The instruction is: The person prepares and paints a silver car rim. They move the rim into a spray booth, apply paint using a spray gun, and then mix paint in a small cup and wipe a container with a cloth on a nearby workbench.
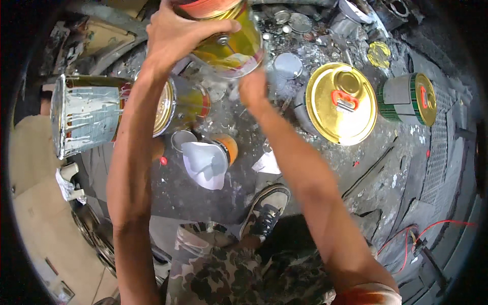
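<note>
A yellow-green metal can [223, 51] with a red and gold rim is raised at the top of the view. My left hand [175, 33] is closed around its upper side, the thumb stretched across the front. By the can's lower right edge is my right hand [252, 85], smeared by motion, its fingers hidden behind the can. Beneath the can, the dirty floor [229, 117] bears a gold-lidded can, partly covered by my left forearm. To the right of my right forearm stands a large can with a shiny gold lid [325, 122].
A drip-streaked can [91, 112] is at the left, and a smaller green-banded can [404, 99] at the right. White paper [206, 165] leans against an orange container [229, 147] near my shoe [264, 211]. Several lids and scraps litter the far floor. A red cable [442, 222] runs at lower right.
</note>
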### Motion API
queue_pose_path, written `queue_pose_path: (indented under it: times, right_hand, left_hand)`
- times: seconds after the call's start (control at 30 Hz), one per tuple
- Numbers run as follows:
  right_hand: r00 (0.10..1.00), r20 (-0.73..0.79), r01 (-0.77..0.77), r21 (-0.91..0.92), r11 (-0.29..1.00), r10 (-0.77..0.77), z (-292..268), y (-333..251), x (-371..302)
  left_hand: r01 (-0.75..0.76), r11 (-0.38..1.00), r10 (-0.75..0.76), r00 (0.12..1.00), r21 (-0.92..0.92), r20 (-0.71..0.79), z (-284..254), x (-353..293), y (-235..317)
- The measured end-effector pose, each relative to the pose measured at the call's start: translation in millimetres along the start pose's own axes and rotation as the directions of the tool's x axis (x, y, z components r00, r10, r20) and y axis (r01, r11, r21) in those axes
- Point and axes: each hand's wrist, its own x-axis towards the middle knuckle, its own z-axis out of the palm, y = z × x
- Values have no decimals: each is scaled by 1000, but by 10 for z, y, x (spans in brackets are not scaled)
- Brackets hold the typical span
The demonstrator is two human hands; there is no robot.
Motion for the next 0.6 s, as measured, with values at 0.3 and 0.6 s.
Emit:
queue_pose_path:
  times: [0.3, 0.6]
  right_hand:
    - [966, 26, -256, 2, 967, 255, -333, 374, -762]
    - [906, -331, -177, 274, 945, 265, -78, 434, -262]
  left_hand:
    - [-8, 1000, 7, 1000, -14, -3, 8, -28, -24]
    - [16, 990, -17, 1000, -143, -7, -87, -62, -59]
